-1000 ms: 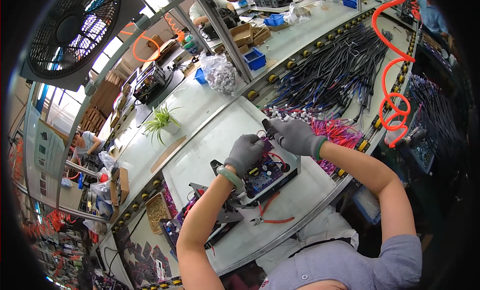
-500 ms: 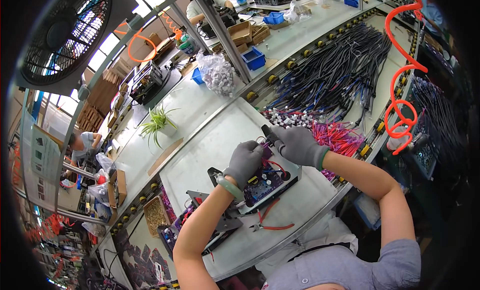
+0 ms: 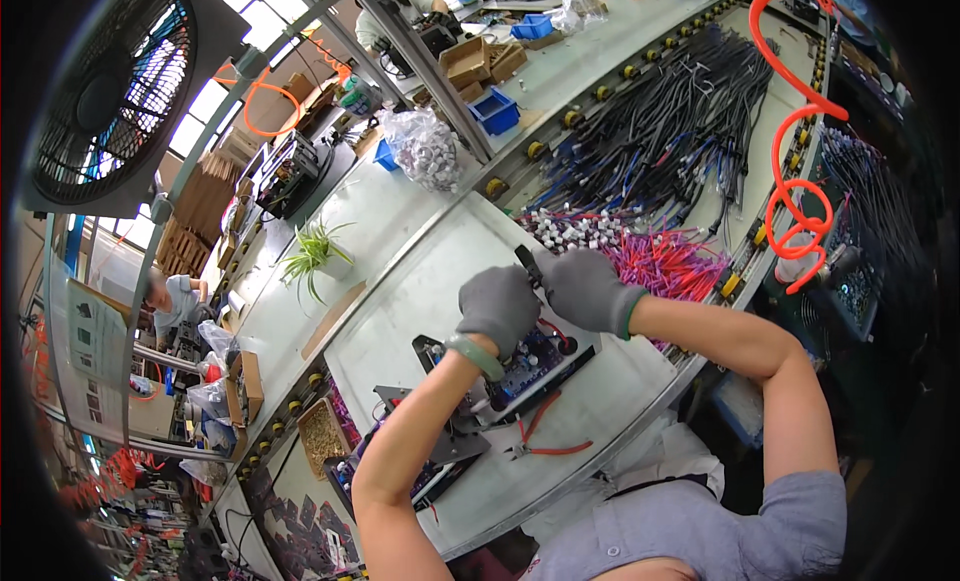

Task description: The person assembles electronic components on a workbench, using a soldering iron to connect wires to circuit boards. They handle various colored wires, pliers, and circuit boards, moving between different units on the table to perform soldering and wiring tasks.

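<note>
Both hands are at work close together over the far end of an open circuit-board unit [image 3: 522, 374], which sits on the pale counter [image 3: 400, 291] in front of the person. The right hand [image 3: 588, 291], in a grey glove, has its fingers closed round a slim black piece [image 3: 528, 265] whose end pokes up past the knuckles; what it is, I can't make out. The left hand [image 3: 498, 306], gloved in grey too, is right beside it with the fingers curled in, and from here I can't tell whether they grip anything. A pale green bangle [image 3: 478, 357] rings that wrist. Just beside the unit, on the person's side, lies a pair of red-handled pliers [image 3: 558, 449], handles spread. A second unit [image 3: 455, 449] is partly hidden by the left forearm. Past the right hand there's a heap of pink and red wires [image 3: 672, 269], with a great sheaf of black cables [image 3: 660, 131] beyond it. A potted plant [image 3: 322, 256] stands across the counter's rail.
</note>
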Motion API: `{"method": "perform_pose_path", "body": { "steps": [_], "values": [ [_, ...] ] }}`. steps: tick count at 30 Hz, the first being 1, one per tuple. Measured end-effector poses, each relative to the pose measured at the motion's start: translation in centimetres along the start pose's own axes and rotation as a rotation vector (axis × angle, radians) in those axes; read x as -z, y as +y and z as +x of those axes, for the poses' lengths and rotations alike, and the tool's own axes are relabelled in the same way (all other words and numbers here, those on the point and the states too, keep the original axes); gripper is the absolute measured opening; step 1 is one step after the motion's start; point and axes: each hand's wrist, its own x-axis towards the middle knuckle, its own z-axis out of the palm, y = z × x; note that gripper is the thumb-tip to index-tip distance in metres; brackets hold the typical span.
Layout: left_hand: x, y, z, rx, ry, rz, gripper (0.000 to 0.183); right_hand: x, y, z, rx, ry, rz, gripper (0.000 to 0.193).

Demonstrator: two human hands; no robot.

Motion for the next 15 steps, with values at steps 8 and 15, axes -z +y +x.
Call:
{"method": "perform_pose_path", "body": {
  "steps": [8,15],
  "values": [
    [-2.0,-1.9,-1.9,0.036,0.098,-0.272,0.029,0.5,1.8,-0.7,0.052,0.047,0.222,0.021],
    [-3.1,-1.7,-0.7,0.064,0.187,-0.086,0.026,-1.3,1.7,0.5,0.077,0.096,0.203,0.019]
  ]
}}
